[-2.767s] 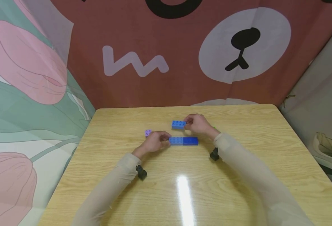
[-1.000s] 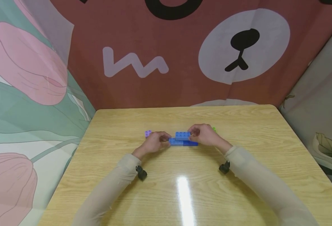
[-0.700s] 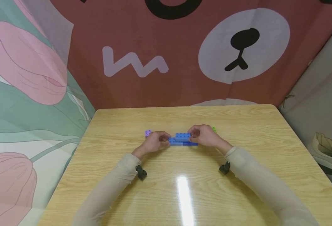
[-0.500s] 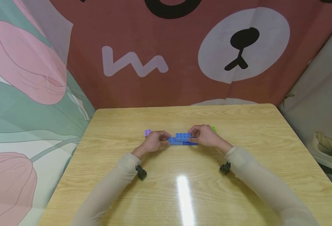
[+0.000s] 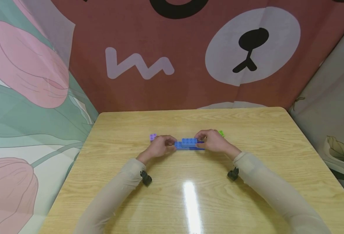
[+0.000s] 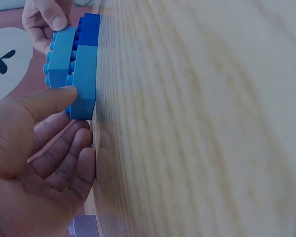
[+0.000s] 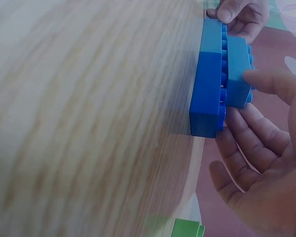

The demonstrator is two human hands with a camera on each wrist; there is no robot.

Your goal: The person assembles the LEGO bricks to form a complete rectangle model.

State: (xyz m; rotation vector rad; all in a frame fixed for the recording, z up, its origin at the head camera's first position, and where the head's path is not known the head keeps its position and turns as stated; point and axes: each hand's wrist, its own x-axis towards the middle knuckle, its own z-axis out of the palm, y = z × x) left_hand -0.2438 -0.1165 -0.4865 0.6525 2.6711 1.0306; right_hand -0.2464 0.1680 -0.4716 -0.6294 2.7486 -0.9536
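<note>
Two toy building bricks lie end to end on the table: a lighter blue brick (image 6: pixel 85 81) on the left and a dark blue brick (image 7: pixel 205 94) on the right. My left hand (image 5: pixel 159 147) pinches the lighter one at its left end. With thumb and fingers, my right hand (image 5: pixel 214 140) grips another blue brick (image 5: pixel 189 142) by its right end. That upper brick sits over the seam between the two lower ones. In both wrist views the lower bricks' studs show in a gap beneath it, so it is not pressed fully down.
A purple brick (image 5: pixel 153 137) stands behind my left hand, partly hidden. A green brick (image 5: pixel 221 133) is behind my right wrist, mostly covered. The wooden table (image 5: pixel 172 201) ends at a printed curtain (image 5: pixel 189 91) at the back.
My right hand has brought the upper blue brick from behind the row toward me and down over the seam, lowering slightly in the last second. The left hand has stayed in place.
</note>
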